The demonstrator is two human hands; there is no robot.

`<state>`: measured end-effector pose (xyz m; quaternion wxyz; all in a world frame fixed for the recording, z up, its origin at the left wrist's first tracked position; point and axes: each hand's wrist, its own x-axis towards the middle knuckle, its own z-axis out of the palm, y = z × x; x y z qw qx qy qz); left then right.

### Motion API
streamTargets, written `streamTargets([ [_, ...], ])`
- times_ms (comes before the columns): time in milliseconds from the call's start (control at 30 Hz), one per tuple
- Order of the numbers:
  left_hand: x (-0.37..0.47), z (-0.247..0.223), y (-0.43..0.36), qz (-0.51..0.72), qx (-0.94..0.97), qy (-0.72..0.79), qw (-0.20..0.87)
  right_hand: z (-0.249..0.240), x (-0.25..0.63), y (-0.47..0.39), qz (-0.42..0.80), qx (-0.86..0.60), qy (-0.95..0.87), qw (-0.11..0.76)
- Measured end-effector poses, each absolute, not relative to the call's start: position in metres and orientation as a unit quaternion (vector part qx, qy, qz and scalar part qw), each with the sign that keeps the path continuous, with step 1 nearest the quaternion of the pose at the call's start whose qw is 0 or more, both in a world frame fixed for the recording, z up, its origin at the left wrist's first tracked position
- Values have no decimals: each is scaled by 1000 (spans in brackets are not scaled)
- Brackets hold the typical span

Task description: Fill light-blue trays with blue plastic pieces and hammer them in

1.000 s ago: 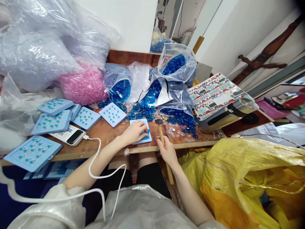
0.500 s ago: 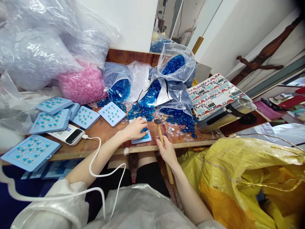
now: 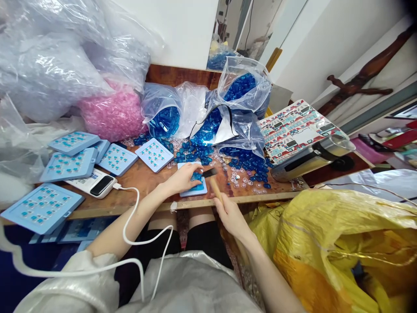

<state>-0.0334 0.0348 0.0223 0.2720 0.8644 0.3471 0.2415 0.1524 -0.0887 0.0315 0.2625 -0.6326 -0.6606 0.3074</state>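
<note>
The right hand [image 3: 228, 211] grips a hammer [image 3: 216, 187] beside the left hand [image 3: 185, 177].

- We get bright, fairly even light, source unclear.
- Glare streaks the clear plastic bags [image 3: 61, 71] and yellow sack [image 3: 302, 221].
- We find shadow under the wooden table [image 3: 148, 182].
- Motion blurs the hammer [image 3: 215, 188].
- Wide-angle distortion stretches our edges; the upper-right corner is dark.

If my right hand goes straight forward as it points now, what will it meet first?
Your right hand would probably meet the light-blue board under your left hand first; depth is unclear.
</note>
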Motion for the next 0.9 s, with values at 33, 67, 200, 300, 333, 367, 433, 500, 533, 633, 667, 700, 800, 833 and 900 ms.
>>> streamTargets([
  [33,-34,22,35,244,864,347,270,34,152,-88,305,-632,-667,250],
  [67,-34,21,35,246,865,345,268,36,151,-87,301,-634,-668,246],
  [200,-36,20,35,257,872,324,262,46,149,-86,284,-654,-635,298],
  [300,-41,24,31,284,865,333,245,43,149,-89,309,-652,-614,320],
  [333,-45,25,27,304,858,342,235,40,150,-90,322,-650,-608,324],
  [367,-50,27,22,327,846,356,227,36,151,-91,335,-647,-602,327],
  [433,-67,29,7,370,809,400,221,26,155,-92,353,-648,-587,333],
  [500,-90,28,-13,396,770,451,217,16,160,-91,365,-655,-571,335],
  [533,-103,27,-24,397,757,475,209,11,162,-91,371,-656,-568,331],
  [633,-143,21,-59,345,756,525,184,1,168,-87,394,-656,-558,321],
  [667,-155,20,-69,314,761,536,188,-1,169,-86,402,-655,-554,320],
  [700,-167,19,-79,284,762,548,196,-3,170,-84,408,-657,-549,318],
  [800,-194,20,-104,220,727,614,214,-5,169,-82,422,-658,-541,312],
  [833,-200,21,-110,215,700,650,204,-5,169,-82,426,-658,-538,310],
  [900,-209,20,-117,230,637,718,161,-3,167,-82,434,-661,-530,307],
])
